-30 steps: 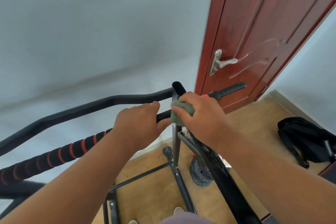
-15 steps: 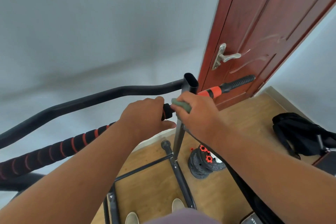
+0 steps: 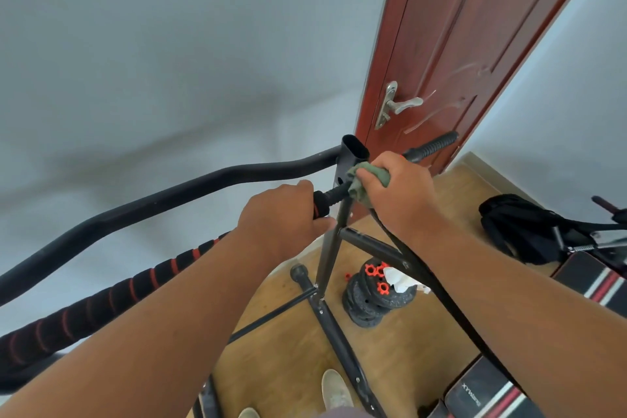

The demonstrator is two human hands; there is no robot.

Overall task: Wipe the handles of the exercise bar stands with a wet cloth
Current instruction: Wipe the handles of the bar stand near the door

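Head view: we wipe beside the upright post [image 3: 353,154].
Left hand [image 3: 281,214]: fingers grip the padded handle [image 3: 101,299].
Right hand [image 3: 397,190]: fingers clutch the wet cloth [image 3: 361,180].
Next: we judge the cloth must slide along the foam.

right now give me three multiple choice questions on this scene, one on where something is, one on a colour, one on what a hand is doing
1. Where do the weight plates lie?
A. on the floor by the stand's foot
B. hung on the door handle
C. on top of the black bag

2. What colour is the cloth?
A. white
B. green
C. blue

3. What is the left hand doing?
A. hanging free
B. gripping the padded handle
C. pressing flat on the wall

Answers:
1 A, the plates are stacked on the wooden floor next to the stand's base.
2 B, the bunched cloth in the right hand is dull green.
3 B, its fingers curl round the black and red handle near the upright post.
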